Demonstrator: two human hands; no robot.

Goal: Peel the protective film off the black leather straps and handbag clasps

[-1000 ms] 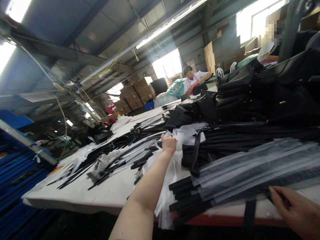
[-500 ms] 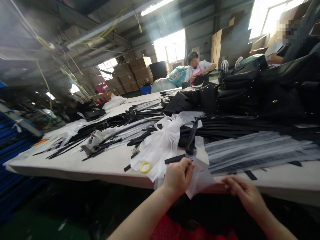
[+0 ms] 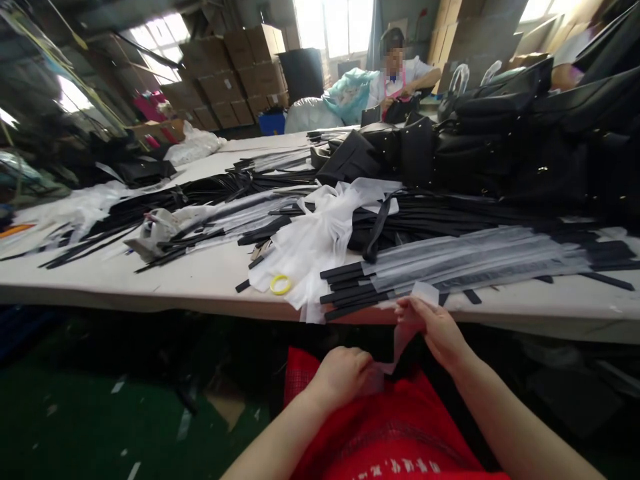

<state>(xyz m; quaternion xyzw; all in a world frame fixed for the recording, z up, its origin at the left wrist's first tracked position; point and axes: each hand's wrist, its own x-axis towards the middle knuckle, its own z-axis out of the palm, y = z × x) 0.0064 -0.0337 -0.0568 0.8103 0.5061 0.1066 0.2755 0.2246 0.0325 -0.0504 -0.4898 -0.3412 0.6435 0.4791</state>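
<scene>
A thin translucent white strip runs between my two hands in front of the table edge. My left hand is low before the red apron, its fingers closed on the strip's lower end. My right hand pinches the strip higher up, close to the table's edge; a piece of the strip sticks up behind its fingers. Just beyond lie black straps partly wrapped in translucent sheeting. To their left is a pile of white sheets with a yellow tape ring on it.
Black bags are heaped along the right of the table. More black straps lie toward the left. A co-worker handles something black at the far side. Stacked cartons stand behind.
My left hand has come down and toward me from the strap ends, drawing the strip along. My right hand has moved left and up. The view has tilted downward.
</scene>
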